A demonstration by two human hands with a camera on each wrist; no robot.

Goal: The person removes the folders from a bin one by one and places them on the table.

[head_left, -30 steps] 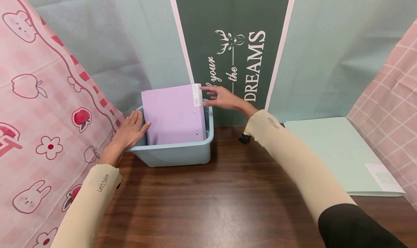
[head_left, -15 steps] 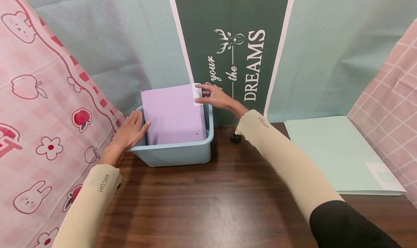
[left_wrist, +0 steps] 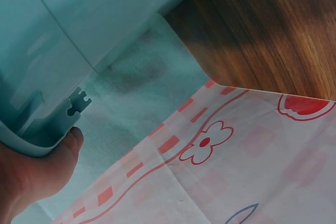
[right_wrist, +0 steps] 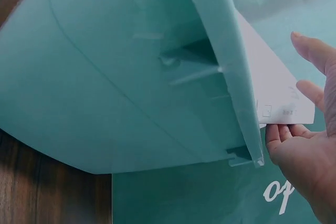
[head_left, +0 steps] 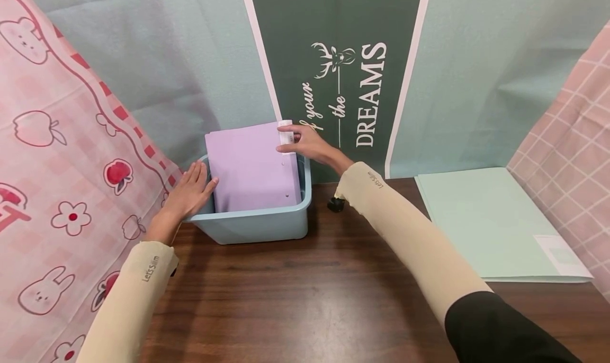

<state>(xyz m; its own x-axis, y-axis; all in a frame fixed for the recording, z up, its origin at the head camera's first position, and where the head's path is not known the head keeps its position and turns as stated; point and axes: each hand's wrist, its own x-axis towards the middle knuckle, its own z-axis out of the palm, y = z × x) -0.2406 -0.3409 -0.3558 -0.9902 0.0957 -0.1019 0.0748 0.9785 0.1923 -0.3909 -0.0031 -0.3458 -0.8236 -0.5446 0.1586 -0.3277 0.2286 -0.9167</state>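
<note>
A light blue plastic bin [head_left: 257, 226] stands on the table at centre left. Inside it, leaning upright, are purple file folders [head_left: 252, 167] that rise above its rim, with a white label [head_left: 286, 139] at the top right corner. My left hand [head_left: 188, 191] rests on the bin's left rim with fingers extended and thumb spread inward. The left wrist view shows this hand [left_wrist: 47, 169] against the rim's end. At the label corner, my right hand [head_left: 312, 143] pinches the folder's edge. In the right wrist view, fingers of the hand [right_wrist: 307, 145] meet the labelled edge.
A stack of pale green folders [head_left: 495, 225] lies on the brown wooden table [head_left: 295, 299] at right. Pink patterned cloth [head_left: 43, 167] hangs at left, and pink checked cloth [head_left: 572, 130] at right. Behind is a blue-green backdrop [head_left: 457, 77] with printed lettering.
My right hand has moved left, from beside the folders' edge onto the labelled corner. The left hand, the bin and the green folders stay put.
</note>
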